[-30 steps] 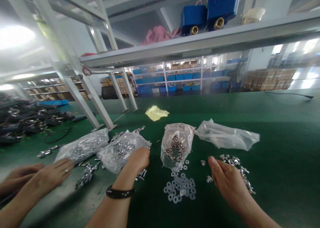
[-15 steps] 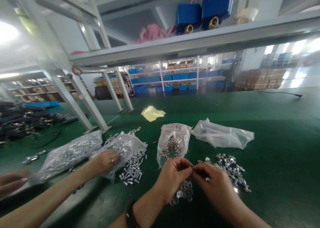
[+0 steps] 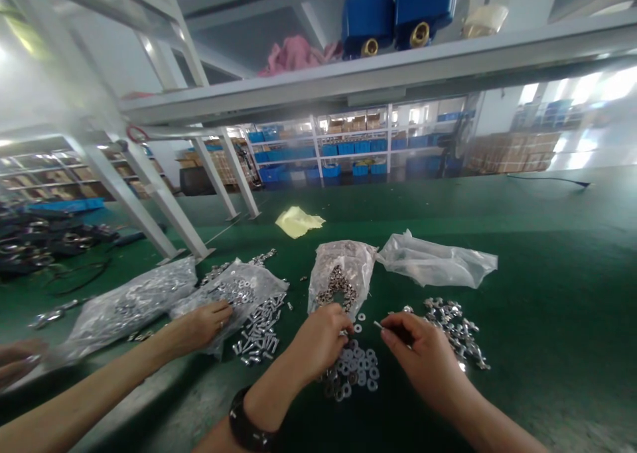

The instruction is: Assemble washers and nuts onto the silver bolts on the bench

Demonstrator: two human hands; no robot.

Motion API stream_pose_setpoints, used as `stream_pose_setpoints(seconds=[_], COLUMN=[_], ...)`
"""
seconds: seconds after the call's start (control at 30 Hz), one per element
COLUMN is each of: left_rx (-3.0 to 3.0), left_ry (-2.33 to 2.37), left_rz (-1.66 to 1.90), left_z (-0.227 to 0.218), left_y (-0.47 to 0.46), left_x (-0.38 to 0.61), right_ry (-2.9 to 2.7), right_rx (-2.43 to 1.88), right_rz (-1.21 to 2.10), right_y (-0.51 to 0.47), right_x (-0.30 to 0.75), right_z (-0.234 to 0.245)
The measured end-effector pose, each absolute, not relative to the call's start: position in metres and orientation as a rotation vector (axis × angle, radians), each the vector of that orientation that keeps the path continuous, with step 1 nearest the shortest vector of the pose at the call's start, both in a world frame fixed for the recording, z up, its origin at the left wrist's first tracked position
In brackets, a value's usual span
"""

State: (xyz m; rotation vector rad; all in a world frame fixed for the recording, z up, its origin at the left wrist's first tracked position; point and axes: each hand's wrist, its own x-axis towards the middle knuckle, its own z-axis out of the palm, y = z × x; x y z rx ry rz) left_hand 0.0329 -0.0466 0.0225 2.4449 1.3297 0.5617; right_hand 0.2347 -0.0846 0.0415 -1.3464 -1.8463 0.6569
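Note:
My left hand (image 3: 322,339), a dark band on its wrist, is curled with its fingertips down at the top of a pile of flat washers (image 3: 357,372); what they pinch is hidden. My right hand (image 3: 423,355) is closed in a pinch on a small bolt (image 3: 380,325), whose tip points left toward the other hand. Just behind both hands lies an open plastic bag of small metal nuts (image 3: 340,274). A heap of wing-shaped metal parts (image 3: 455,328) lies right of my right hand.
A co-worker's hand (image 3: 199,323) rests on a bag of hardware (image 3: 239,288) beside loose screws (image 3: 259,335); a second hand of theirs (image 3: 14,361) is at the left edge. Another full bag (image 3: 134,300), an empty clear bag (image 3: 438,264) and a yellow cloth (image 3: 298,221) lie on the green table.
My hands, joined at the fingertips half a second ago, have parted. The left has dropped onto the washers; the right keeps the bolt. The co-worker's hand stays on the bag.

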Motion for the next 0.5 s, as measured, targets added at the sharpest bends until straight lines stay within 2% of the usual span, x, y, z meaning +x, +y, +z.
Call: stream_pose_setpoints(seconds=[0.23,0.5], left_rx=[2.552,2.56], left_ry=[1.518,1.534], left_rz=[0.401,0.374], left_z=[0.012,0.011], left_y=[-0.041,-0.039], left_x=[0.033,0.038], right_ry=[-1.859,-1.873], right_rx=[-1.352,-1.307], right_rz=[0.659,0.662], right_y=[-0.086,-0.086], right_x=[0.233,0.233], right_z=[0.046,0.043])
